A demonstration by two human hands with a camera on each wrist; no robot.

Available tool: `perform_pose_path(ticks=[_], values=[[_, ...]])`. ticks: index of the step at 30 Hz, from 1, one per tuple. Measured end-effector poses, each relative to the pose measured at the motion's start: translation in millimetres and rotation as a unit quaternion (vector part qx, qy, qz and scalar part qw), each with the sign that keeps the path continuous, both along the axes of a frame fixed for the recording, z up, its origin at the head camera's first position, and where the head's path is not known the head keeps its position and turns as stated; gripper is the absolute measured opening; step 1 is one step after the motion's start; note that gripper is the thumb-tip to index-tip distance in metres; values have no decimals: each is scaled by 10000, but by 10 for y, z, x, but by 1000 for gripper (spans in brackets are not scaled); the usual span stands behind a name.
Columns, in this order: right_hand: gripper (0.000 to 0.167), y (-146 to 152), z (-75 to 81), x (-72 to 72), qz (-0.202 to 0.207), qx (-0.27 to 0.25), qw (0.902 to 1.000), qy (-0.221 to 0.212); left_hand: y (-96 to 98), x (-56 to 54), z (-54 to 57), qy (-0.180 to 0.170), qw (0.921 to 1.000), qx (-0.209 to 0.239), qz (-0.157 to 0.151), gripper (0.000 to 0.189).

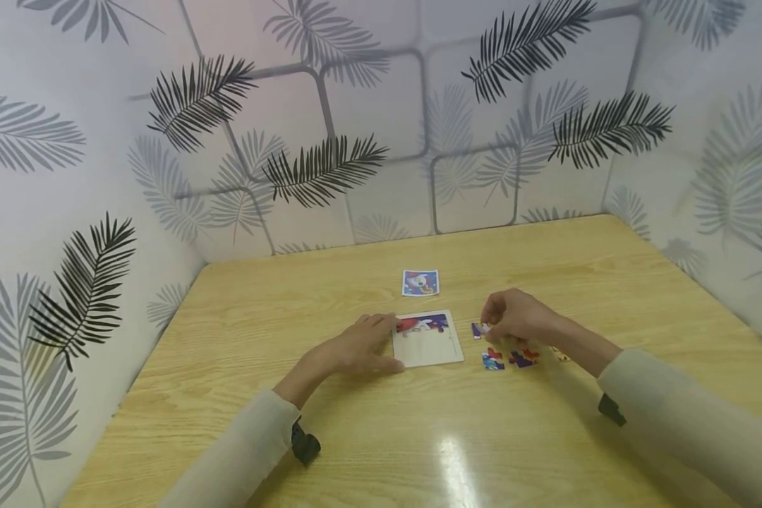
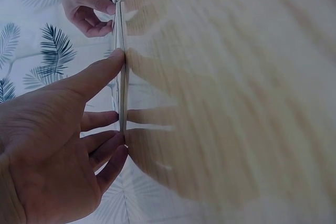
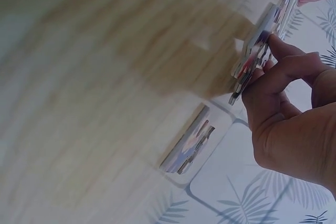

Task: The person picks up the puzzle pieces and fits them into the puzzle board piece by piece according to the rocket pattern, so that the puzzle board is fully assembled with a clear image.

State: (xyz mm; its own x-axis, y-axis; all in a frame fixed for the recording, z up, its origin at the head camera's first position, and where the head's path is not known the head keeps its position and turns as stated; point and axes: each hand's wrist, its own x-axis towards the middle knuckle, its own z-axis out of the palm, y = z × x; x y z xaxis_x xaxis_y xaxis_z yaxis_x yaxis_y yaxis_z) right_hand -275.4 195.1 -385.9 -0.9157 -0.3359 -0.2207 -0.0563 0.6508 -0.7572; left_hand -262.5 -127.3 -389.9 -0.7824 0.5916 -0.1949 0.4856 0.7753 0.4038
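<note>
A square jigsaw board (image 1: 427, 349) lies on the table, its top strip filled with a red, white and purple picture and its lower part bare and pale. My left hand (image 1: 363, 346) rests at the board's left side, thumb at the near corner; in the left wrist view its fairly straight fingertips touch the thin board edge (image 2: 123, 77). To the right of the board, my right hand (image 1: 522, 316) pinches a purple and white puzzle piece (image 1: 477, 331) between thumb and fingertips, close over the table. Its fingers partly hide that piece.
Nearer me lie a blue and red puzzle piece (image 1: 492, 360) and a purple and red one (image 1: 524, 358). A yellowish piece (image 1: 559, 354) shows beneath the right forearm. Behind the board lies a small picture card (image 1: 420, 283). Leaf-patterned walls (image 1: 381, 176) border the wooden table (image 1: 381, 437).
</note>
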Motion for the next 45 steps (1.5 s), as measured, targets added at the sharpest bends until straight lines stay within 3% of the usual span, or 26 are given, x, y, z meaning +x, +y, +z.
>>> perform_pose_path(ticks=[14, 23, 45], values=[[20, 24, 8, 34, 34, -65, 9997, 221, -3, 3, -11, -3, 10000, -16, 46, 82], [11, 63, 7, 34, 146, -234, 9994, 205, 0, 10, -10, 8, 10000, -17, 33, 81], [10, 51, 14, 20, 227, -593, 9980, 73, 1, 10, -1, -14, 10000, 58, -14, 82]])
